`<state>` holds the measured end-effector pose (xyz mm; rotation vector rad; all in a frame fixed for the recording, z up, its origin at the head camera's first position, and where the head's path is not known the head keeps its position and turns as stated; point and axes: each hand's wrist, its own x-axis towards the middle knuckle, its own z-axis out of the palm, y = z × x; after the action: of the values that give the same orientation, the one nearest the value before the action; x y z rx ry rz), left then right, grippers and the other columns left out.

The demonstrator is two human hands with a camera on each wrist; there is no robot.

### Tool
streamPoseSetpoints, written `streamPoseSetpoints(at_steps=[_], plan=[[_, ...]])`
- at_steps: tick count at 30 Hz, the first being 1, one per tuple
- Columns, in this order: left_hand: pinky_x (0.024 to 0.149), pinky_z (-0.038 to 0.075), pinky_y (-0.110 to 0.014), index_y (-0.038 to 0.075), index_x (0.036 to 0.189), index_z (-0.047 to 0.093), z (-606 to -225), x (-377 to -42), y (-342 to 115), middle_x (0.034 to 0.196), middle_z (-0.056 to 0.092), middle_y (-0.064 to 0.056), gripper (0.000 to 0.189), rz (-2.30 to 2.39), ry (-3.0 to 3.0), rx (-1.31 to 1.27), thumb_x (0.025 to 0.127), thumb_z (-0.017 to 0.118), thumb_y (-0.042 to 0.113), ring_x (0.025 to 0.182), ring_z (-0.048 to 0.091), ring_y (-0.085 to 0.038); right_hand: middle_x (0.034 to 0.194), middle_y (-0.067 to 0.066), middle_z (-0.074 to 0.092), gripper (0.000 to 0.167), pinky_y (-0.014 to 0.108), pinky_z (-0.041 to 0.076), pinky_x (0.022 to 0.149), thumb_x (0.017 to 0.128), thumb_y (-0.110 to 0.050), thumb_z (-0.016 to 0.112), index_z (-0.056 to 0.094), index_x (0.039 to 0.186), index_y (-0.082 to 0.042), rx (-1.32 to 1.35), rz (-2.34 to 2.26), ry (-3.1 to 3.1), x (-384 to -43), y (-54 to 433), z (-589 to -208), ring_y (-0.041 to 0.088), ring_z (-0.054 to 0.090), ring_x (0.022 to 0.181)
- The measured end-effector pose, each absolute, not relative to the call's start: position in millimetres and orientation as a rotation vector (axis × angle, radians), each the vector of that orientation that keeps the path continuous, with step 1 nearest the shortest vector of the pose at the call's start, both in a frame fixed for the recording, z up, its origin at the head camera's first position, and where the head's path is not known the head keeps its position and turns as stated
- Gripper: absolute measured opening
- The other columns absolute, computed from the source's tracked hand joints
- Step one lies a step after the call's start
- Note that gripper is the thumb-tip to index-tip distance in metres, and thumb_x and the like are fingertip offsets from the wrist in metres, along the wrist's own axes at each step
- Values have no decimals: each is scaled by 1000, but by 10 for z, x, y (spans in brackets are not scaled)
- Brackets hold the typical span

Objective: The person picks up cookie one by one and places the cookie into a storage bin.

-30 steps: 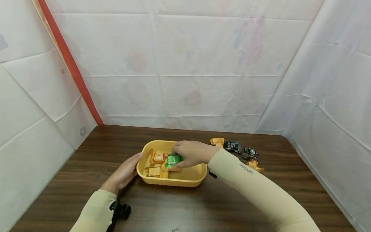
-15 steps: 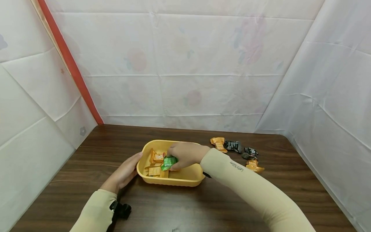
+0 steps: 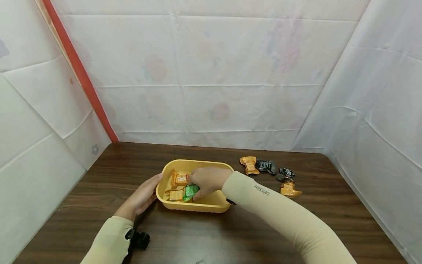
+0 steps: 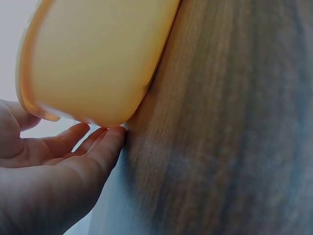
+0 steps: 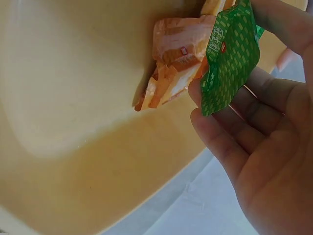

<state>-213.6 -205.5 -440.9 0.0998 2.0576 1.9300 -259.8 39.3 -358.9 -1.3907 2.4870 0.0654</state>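
Observation:
A yellow plastic basket (image 3: 204,208) stands on the wooden table. Against its left end rests my left hand (image 3: 143,195), its fingertips touching the outer wall in the left wrist view. My right hand (image 3: 209,179) reaches inside and pinches a green wrapped snack (image 5: 232,58) between thumb and fingers. Orange wrapped snacks (image 3: 180,179) lie at the basket's left side, and in the right wrist view one orange snack (image 5: 181,54) shows just behind the green one. In the head view, my right hand hides part of the basket's floor.
Right of the basket, toward the back, lie an orange snack (image 3: 249,165) and a black snack (image 3: 265,166) side by side. Farther right are black wrappers (image 3: 285,174) and another orange snack (image 3: 289,190). White sheeting (image 3: 211,110) walls the table's back and sides.
My right hand has moved left and toward me inside the basket, carrying the green snack beside the orange ones. My left hand and the basket have stayed in place.

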Motion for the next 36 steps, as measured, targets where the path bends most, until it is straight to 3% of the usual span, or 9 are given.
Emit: streamPoseSetpoints(at_steps=[10,25,30,33,36], plan=[[112,29,-41,-2,159,11,-4400,-2129,-2067,163,13,-22,71,1932,2053,107,110,28,47,146,18,-32,89,-11,56,22,20,42,65,89,-38,78,68,97,-19,-1395,176,2458,-2616,298,-3650,6,49,79],[102,39,-26,-3,158,13,-4415,-2119,-2069,162,17,-23,71,1934,2057,120,110,28,47,145,22,-32,82,-12,59,26,23,39,62,89,-42,77,70,97,-18,-1354,287,2460,-2582,202,-3707,7,48,71],[98,40,-22,-3,158,14,-4420,-2118,-2075,162,18,-23,69,1939,2051,121,111,27,46,144,24,-31,88,-10,65,28,23,39,62,90,-41,76,74,104,-16,-1337,293,2450,-2563,181,-3725,6,49,71],[101,39,-25,-3,158,14,-4417,-2120,-2076,162,17,-22,70,1938,2053,114,110,28,46,144,23,-31,97,-9,68,31,23,41,63,91,-39,76,75,111,-16,-1320,291,2448,-2554,175,-3722,5,51,73],[107,35,-31,-2,159,13,-4412,-2124,-2074,163,16,-22,70,1938,2054,110,110,28,46,145,21,-31,96,-9,68,30,23,41,62,91,-38,76,74,111,-16,-1310,290,2443,-2553,172,-3709,5,51,72]])
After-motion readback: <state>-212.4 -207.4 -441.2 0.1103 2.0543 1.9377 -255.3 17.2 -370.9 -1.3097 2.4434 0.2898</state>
